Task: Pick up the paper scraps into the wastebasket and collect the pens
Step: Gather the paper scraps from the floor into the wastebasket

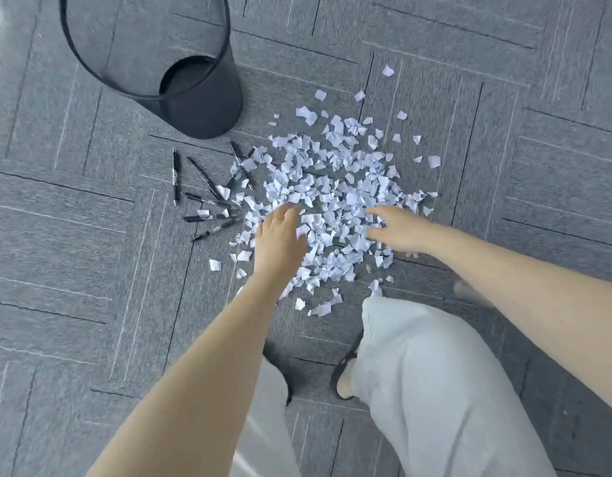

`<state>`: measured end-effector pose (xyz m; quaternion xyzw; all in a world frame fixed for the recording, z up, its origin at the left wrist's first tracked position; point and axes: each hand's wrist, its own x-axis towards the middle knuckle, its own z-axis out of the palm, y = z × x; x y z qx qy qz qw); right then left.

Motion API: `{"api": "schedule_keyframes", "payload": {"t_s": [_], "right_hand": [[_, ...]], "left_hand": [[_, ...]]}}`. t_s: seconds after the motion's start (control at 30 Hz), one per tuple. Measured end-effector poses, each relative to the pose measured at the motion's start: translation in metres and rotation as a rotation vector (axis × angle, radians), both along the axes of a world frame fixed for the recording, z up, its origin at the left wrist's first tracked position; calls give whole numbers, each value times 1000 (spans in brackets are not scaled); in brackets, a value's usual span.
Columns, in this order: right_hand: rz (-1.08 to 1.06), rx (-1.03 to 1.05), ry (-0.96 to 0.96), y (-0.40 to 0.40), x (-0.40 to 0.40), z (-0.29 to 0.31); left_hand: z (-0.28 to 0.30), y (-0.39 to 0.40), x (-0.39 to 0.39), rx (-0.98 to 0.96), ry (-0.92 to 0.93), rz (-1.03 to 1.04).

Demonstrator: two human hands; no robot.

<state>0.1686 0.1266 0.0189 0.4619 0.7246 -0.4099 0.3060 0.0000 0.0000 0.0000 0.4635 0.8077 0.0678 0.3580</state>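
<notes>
Left hand (pixel 280 241) lies palm down on the near-left edge of the scraps (pixel 335 201), fingers relaxed and slightly spread, tips reaching into the pile; it holds nothing that shows. Right hand (pixel 397 228) comes in from the right, fingers extended leftward over the pile's near-right side, thumb apart, loosely spread, nothing clamped. Motion blur on both, so actual contact with the paper is hard to tell. Scraps: small torn white pieces, irregular, many curled or creased, in a dense roughly round heap on the carpet (pixel 91 270), thinning to loose strays at the far and right edges and near the knee. Pens (pixel 208 197) lie just left of the pile, black with pale bands, several in a loose fan: one apart at the far left with its long axis running near to far, others angled diagonally, two or three lowest ones close to left-right, tips converging toward the pile; a few partly under scraps. Bin (pixel 201 98), black, round, stands upright beyond the pens, far left of the pile, with no scraps visible inside. Pale trouser legs (pixel 435 390) and a dark sandal (pixel 345 368) in the foreground.
</notes>
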Motion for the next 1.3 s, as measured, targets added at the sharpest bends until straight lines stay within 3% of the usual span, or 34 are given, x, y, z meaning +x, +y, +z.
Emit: {"api": "schedule_keyframes", "payload": {"t_s": [0.3,0.5,0.67,0.87,0.93,1.17,1.3], "right_hand": [[142,230,6,62,13,-191],[129,435,-3,70,29,-268],[-196,432,77,64,26,-302],[54,560,212,11,24,-322],[68,619,242,5,28,-323],[218,555,262,30,26,-308],[305,472,202,40,21,-301]], "left_hand": [[-194,72,27,-110,56,-163],[-261,105,24,-96,198,-246],[-284,121,25,-117,165,-274],[-294,63,42,-38,371,-428],[-295,48,42,-24,411,-395],[-288,48,55,-164,300,-332],[-278,61,46,-204,136,-169]]}}
